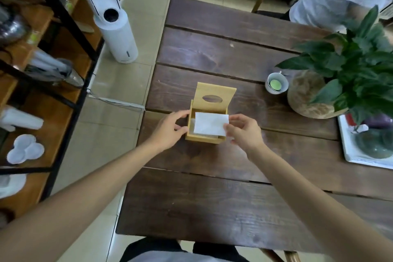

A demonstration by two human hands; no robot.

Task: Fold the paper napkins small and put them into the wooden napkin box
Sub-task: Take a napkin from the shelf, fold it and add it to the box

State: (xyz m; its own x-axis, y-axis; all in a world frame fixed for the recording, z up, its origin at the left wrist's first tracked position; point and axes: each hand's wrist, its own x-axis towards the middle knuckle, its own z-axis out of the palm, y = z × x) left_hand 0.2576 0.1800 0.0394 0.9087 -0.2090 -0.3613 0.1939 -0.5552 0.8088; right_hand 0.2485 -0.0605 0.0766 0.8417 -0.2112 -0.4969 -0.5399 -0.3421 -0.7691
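left hand (169,132): reached forward with the forearm bare and extended; the thumb and fingers are curled loosely apart around the left wall of the small light wooden napkin box (205,137), fingertips laid against its top left corner and lower left side; whether the wall is truly squeezed cannot be told.
right hand (244,132): held palm-inward just to the right of the box, wrist bent slightly; thumb and forefinger are pinched together on the right edge of the white folded paper napkin (210,123).
napkin: a flat rectangle, held level over the open top of the box and covering most of the opening; another white layer is glimpsed beneath it inside the box.
box: set on the dark brown plank table (212,198), near its middle; the hinged lid (215,97) with an oval slot is stood upright at the far side.
surroundings: a small white cup with green contents (276,85) and a leafy potted plant (348,66) are placed well apart to the right.
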